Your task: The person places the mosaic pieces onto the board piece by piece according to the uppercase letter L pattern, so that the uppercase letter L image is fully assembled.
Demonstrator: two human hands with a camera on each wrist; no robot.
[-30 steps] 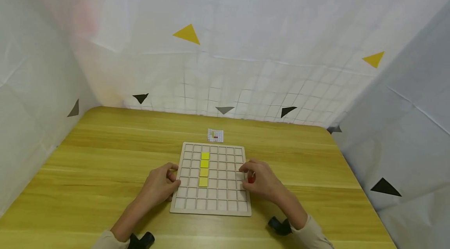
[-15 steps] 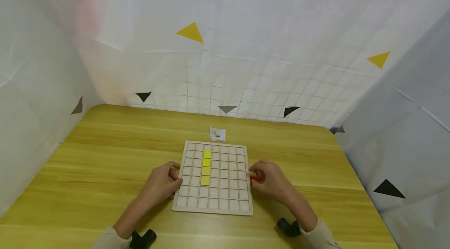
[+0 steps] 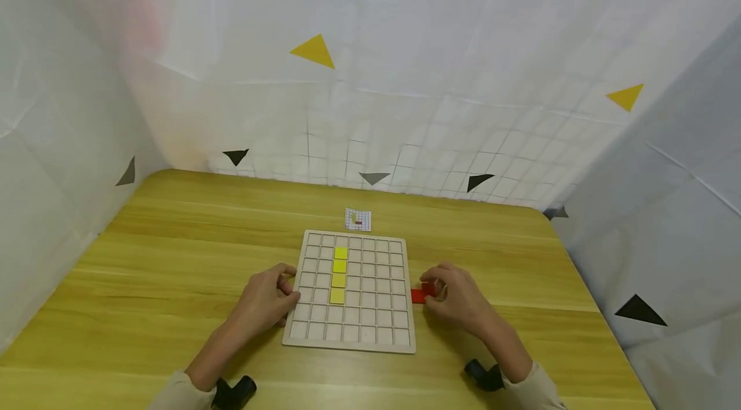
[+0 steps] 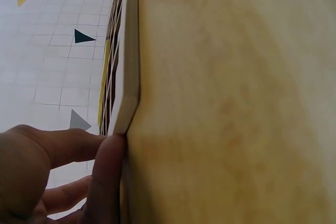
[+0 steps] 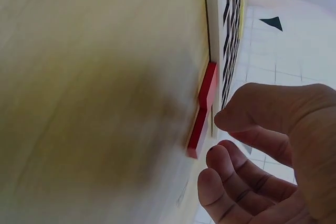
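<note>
A light wooden grid board [image 3: 379, 349] lies on the table, with a column of several yellow squares [image 3: 338, 280] in it. At its left rim my left hand [image 3: 266, 299] holds the edge between thumb and fingers; the left wrist view shows a fingertip against the board's side. Beside the right rim lie red tiles [image 3: 417, 296], which appear as two joined or touching pieces in the right wrist view. Over them my right hand [image 3: 460, 297] hovers, thumb and fingers loosely bent and apart. In the right wrist view a gap shows between the fingertips [image 5: 211, 184] and the red tiles.
Behind the board lies a small printed card [image 3: 358, 219] with a grid and a yellow and red pattern. The wooden table [image 3: 191, 230] ends at white sheeting [image 3: 405, 43] marked with yellow, grey and black triangles.
My right hand has drawn back from the board's right side. The red tiles, mostly hidden under its fingers before, now show beside the rim. My left hand stays at the left edge.
</note>
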